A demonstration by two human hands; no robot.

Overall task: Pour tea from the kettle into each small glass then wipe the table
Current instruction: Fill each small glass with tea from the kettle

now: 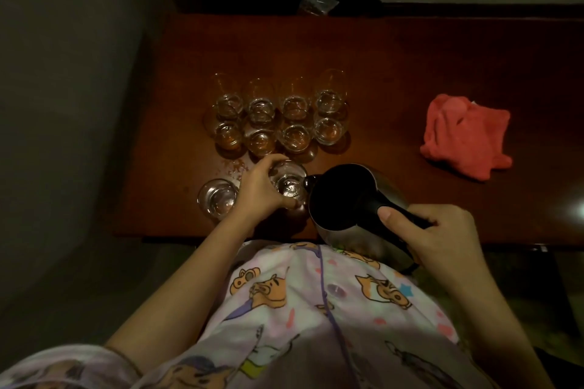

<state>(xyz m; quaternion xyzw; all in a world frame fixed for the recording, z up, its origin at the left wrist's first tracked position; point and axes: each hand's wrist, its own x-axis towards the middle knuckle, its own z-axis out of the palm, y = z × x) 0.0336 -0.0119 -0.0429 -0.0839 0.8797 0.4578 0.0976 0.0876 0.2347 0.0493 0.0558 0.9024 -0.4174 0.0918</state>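
On the dark wooden desk (410, 73), a clear-looking glass (218, 199) waits at left; beside it the left hand (259, 189) grips the glass being filled (289, 181). Just right, the tilted kettle (344, 199), spout at its rim, is held by the right hand (439, 234). Behind, eight glasses (278, 118), several with amber tea; far right, a red cloth (467, 139).

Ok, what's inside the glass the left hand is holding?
The held glass looks clear, with no amber tea visible. The left hand covers its near side, and the kettle spout meets its rim.
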